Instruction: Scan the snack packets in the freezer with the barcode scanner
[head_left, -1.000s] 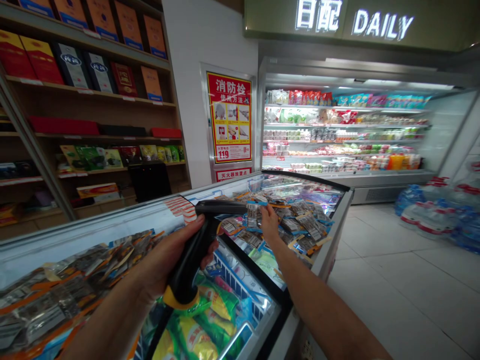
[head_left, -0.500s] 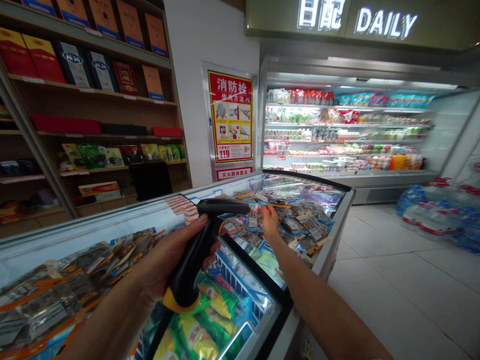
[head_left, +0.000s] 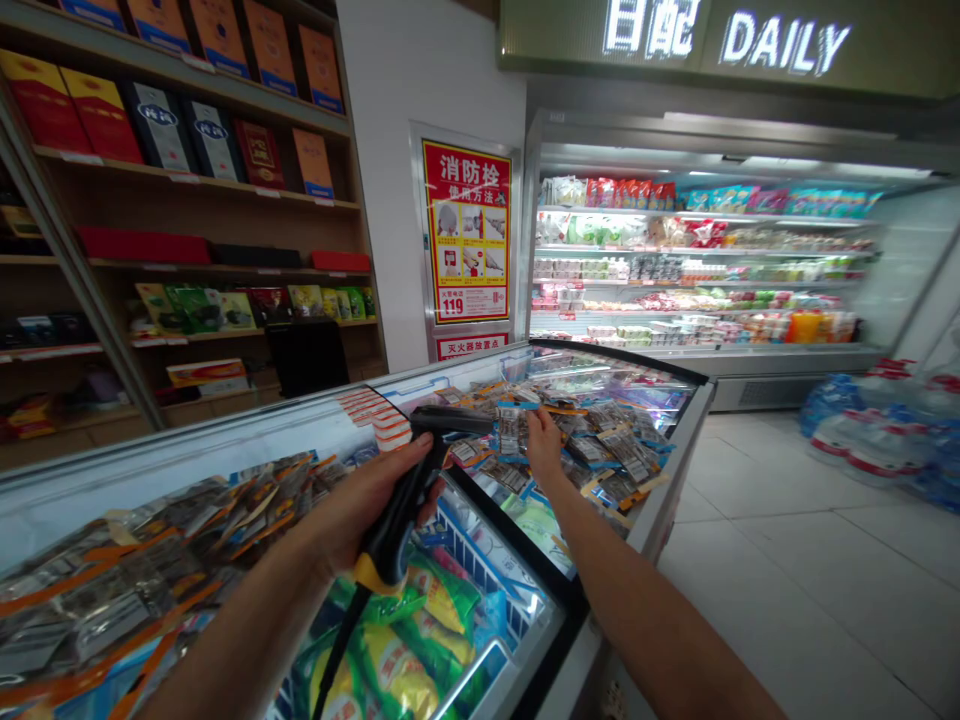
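My left hand (head_left: 382, 490) is wrapped round the handle of a black and yellow barcode scanner (head_left: 401, 520), whose head points right and whose cable hangs down. In my right hand (head_left: 544, 450) is a small packet (head_left: 513, 430) with a blue top edge and a see-through front, pinched by that edge and held upright just beyond the scanner's head. Below and behind it, many similar packets (head_left: 619, 450) with orange or blue edges lie in a heap on the freezer's glass top. Another pile of packets (head_left: 150, 570) spreads at the left.
Under the glass of the chest freezer (head_left: 679, 440) lie green and yellow bags (head_left: 397, 660). A lit chiller (head_left: 705, 350) stands at the back right, shelves with boxes (head_left: 259, 155) at the left. Bottled water packs (head_left: 870, 430) sit on the floor at the right.
The packet in my right hand now stands more upright, with its front in fuller view. The scanner has shifted slightly right and its base has risen. The camera view has shifted slightly.
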